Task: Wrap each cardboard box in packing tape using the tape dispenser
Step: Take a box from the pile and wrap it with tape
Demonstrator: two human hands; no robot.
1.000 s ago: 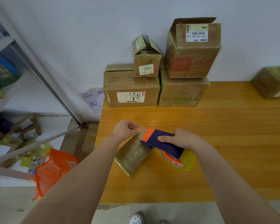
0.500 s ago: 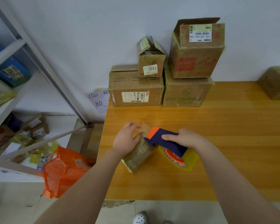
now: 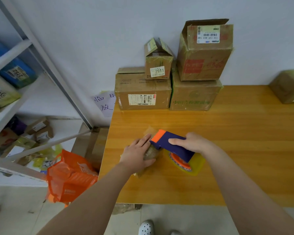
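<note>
Small box [image 3: 152, 152] sits on the table [image 3: 244, 150] near its left edge, under your left hand [image 3: 136, 154], fingers flat and pressing down. Its long axis runs near-left to far-right. Your right hand [image 3: 192, 144] grips the tape dispenser [image 3: 170, 141], orange nose pointing left, against the box's far end.

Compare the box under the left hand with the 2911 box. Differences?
The front box lies on the table, pressed by the left hand; the 2911 box sits untouched atop a larger box by the wall. The 2911 box shows a white label and raised flaps; the front box shows neither. Both are brown taped cardboard.
</note>
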